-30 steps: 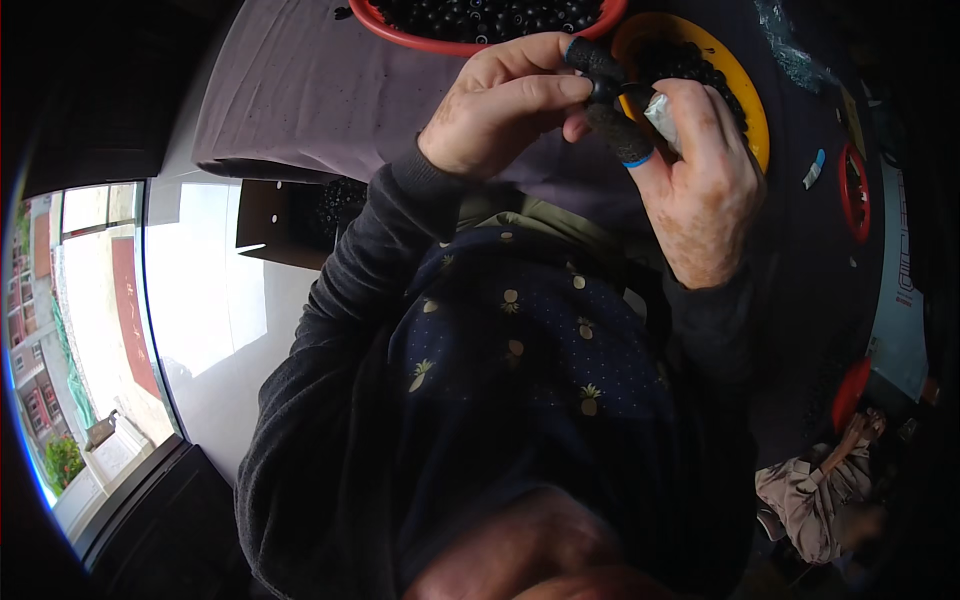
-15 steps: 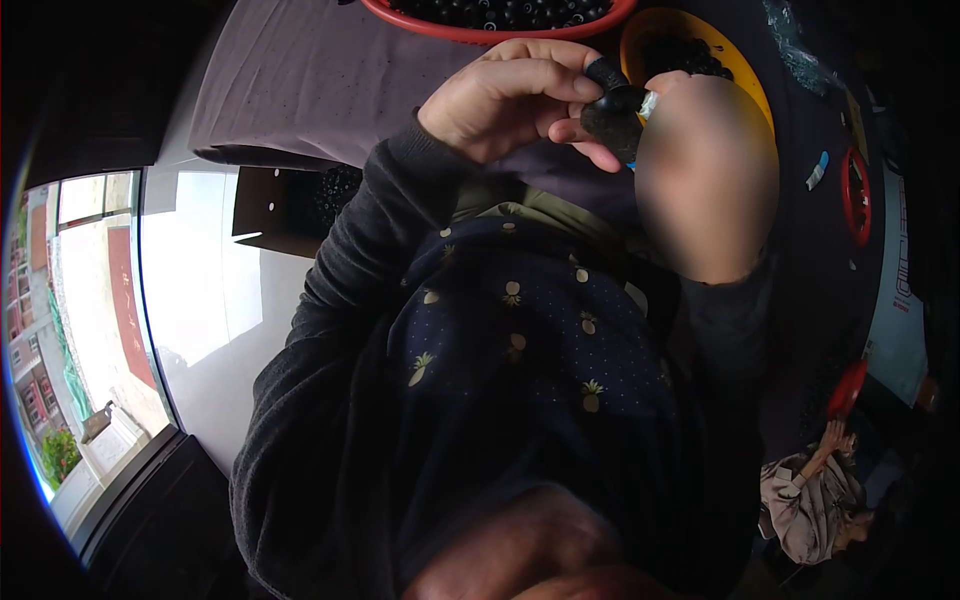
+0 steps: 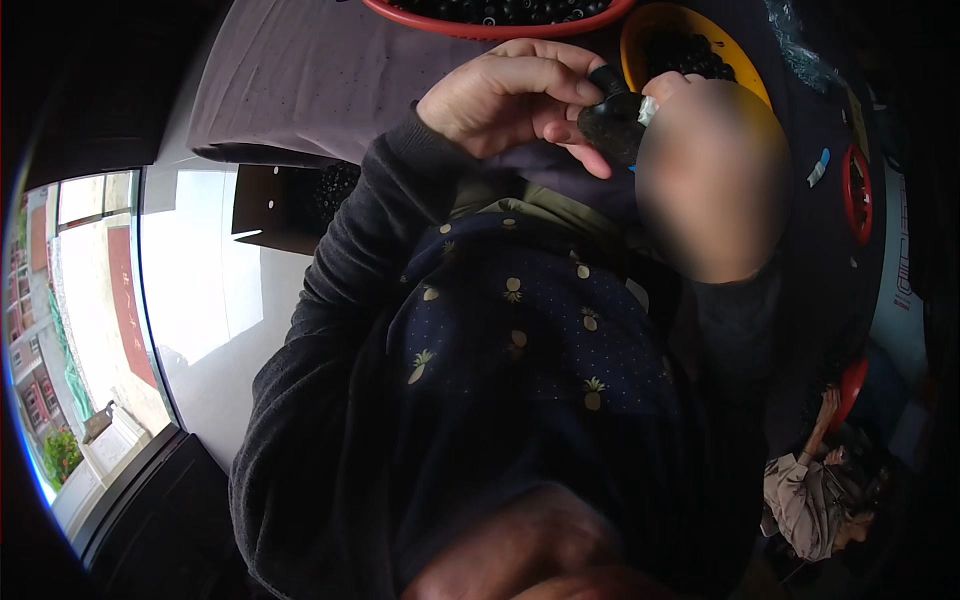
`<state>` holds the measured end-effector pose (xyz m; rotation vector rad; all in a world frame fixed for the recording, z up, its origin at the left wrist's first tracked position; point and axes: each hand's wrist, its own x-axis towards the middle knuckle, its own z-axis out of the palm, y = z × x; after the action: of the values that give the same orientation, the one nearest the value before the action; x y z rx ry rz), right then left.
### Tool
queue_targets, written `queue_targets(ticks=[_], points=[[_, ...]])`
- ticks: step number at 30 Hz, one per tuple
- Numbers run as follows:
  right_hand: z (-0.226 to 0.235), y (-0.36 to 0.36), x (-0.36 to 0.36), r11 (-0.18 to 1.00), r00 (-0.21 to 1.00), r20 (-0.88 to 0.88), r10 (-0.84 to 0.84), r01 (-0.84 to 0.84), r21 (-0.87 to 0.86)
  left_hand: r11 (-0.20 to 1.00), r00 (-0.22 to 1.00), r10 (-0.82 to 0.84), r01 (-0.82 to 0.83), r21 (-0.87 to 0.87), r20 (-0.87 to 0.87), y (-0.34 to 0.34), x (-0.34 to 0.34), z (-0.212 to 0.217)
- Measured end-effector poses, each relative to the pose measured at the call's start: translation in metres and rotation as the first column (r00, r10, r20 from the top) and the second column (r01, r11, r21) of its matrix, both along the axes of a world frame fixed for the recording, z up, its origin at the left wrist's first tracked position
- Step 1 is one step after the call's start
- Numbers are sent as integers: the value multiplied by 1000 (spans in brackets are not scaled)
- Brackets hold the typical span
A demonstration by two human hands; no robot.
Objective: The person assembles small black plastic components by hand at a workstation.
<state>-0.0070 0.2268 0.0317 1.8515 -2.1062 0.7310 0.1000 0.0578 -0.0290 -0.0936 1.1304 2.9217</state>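
Both hands [image 3: 600, 110] pinch a dark part [image 3: 612, 125] below red tray [image 3: 500, 25] and yellow bowl [image 3: 745, 85].

The left hand [image 3: 510, 100] is in front of the chest, over the near edge of the table [image 3: 300, 90]. Its fingertips touch a small dark piece [image 3: 612, 125], which lies between the two hands. The right hand [image 3: 710, 180] is just to the right of this piece, blurred. Behind the left hand, at the far edge of the view, stands a tray [image 3: 450, 22] with many small dark pieces in it. To the right of the tray, behind the right hand, stands a bowl [image 3: 735, 75] that also holds such pieces. Further right on the table lie a small ring [image 3: 858, 193] and a small clip [image 3: 818, 167]. A window [image 3: 90, 330] is far left.
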Motion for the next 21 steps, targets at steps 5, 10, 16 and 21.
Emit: queue_targets(ticks=[5,10,16,21], points=[[3,1,1,1000,998,-51,-22,23,9,999,1000,-20,20,-26,-16,-2,0,0],[6,1,3,1000,1000,-17,12,-12,20,999,999,-34,34,-14,-11,-1,1,1],[4,0,1,999,996,-80,34,-32,20,997,997,-66,67,28,-45,-4,-1,-4],[4,-1,1,1000,996,-90,24,-23,14,996,996,-78,79,28,-35,-3,-1,-2]])
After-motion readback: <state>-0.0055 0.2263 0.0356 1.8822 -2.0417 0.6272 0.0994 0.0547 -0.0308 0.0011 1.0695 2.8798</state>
